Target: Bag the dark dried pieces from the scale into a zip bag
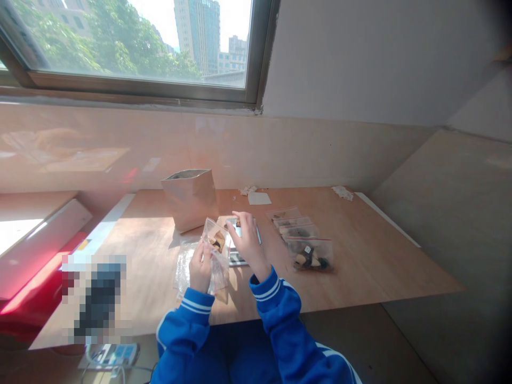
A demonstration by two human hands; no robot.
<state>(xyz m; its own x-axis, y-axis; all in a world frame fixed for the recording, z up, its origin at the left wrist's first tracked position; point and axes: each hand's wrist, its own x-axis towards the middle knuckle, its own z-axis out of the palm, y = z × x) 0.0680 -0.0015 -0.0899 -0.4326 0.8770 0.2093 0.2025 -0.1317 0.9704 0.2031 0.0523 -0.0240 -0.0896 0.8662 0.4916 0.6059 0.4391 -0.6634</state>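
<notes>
Now I'm watching the left hand (200, 268) pinching a clear zip bag of brown pieces (216, 241) above the wooden table (360, 256), right hand (247, 238) fingers closing on another piece; four filled bags (306, 242) already lying alongside.

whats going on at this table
A person in blue sleeves sits at a wooden table. The left hand holds up a small clear zip bag with brownish pieces inside, while the right hand reaches over a small scale. A row of filled zip bags lies to the right, and an open paper pouch stands behind.
</notes>
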